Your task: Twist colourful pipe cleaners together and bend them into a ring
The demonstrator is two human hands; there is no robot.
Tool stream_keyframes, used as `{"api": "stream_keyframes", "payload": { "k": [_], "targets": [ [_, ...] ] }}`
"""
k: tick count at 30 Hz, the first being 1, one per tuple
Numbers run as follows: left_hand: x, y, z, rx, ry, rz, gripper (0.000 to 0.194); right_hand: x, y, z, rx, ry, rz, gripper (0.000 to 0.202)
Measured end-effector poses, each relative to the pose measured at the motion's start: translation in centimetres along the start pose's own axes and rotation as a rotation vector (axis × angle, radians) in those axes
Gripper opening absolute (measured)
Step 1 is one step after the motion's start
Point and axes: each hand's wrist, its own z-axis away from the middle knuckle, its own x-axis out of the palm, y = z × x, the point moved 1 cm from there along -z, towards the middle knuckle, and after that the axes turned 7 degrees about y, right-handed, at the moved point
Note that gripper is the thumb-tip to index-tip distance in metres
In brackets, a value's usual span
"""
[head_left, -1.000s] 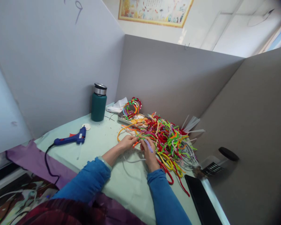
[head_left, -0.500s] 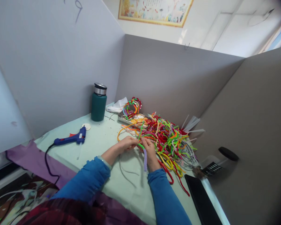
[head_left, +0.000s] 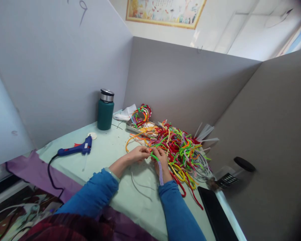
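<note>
Both my hands meet over the pale green table, pinching fuzzy pipe cleaners. My left hand (head_left: 139, 154) closes its fingertips on the green pipe cleaner (head_left: 154, 156). Fingers of my right hand (head_left: 162, 161) are closed round the same piece from the other side. A lilac pipe cleaner (head_left: 161, 173) runs on from the green one and hangs along my right wrist. Below my hands thin grey strands (head_left: 140, 191) trail over the table; their upper ends are hidden. Just beyond my right hand spreads a tangled heap of coloured pipe cleaners (head_left: 183, 147).
A blue glue gun (head_left: 76, 149) lies at the left, its black cord dropping off the edge. Behind it stands a green bottle (head_left: 105, 112). A metal tray (head_left: 132, 128) with round pieces sits at the back. A black flat object (head_left: 215, 212) lies along the right edge. Grey partitions (head_left: 190, 83) enclose the table.
The lilac length and the grey strands have shifted right. The green end that stood up above my fingers has tilted down. My hands have moved only slightly.
</note>
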Motion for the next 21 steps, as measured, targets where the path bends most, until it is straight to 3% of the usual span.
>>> {"api": "stream_keyframes", "payload": {
  "k": [5,9,15,21],
  "targets": [
    [-0.2,0.0,0.0,0.005,0.008,-0.059,0.020,0.0,-0.7,0.5,0.029,-0.112,-0.007,0.020],
    [-0.3,0.2,0.1,0.054,-0.064,-0.058,0.019,-0.1,-0.8,0.4,0.038,-0.178,0.082,0.022],
    [-0.4,0.0,0.2,0.115,-0.158,-0.027,0.023,-0.1,-0.2,0.0,0.009,-0.181,0.099,0.021],
    [-0.6,-0.6,-0.3,0.106,-0.086,0.018,0.030,-0.2,0.2,-0.2,0.033,-0.115,-0.007,0.021]
  ]
}}
